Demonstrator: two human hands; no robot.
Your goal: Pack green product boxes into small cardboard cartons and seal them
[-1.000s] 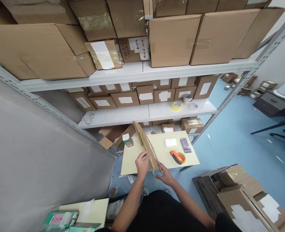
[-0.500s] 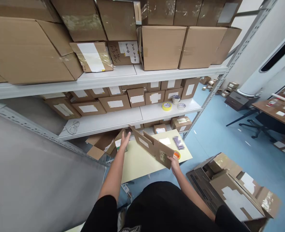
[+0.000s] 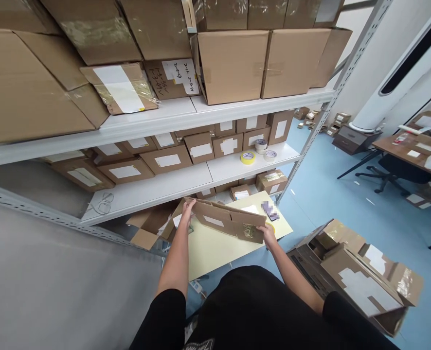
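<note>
Hiding part of the table (image 3: pixel 211 250), cardboard (image 3: pixel 230 223) overlaps white paper (image 3: pixel 252 209).

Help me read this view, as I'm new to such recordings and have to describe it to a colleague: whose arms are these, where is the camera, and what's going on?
There is no machine here: you see a person's own bare hands, the left hand and the right hand. The camera is worn on the head, looking forward and down, so the arms reach up from the bottom of the picture. The hands hold a piece of folded cardboard by its two ends, above a pale yellow table. On the table lie a white sheet, partly hidden, and a blurred-out purple item. Ahead stands a shelf with cardboard boxes.
</note>
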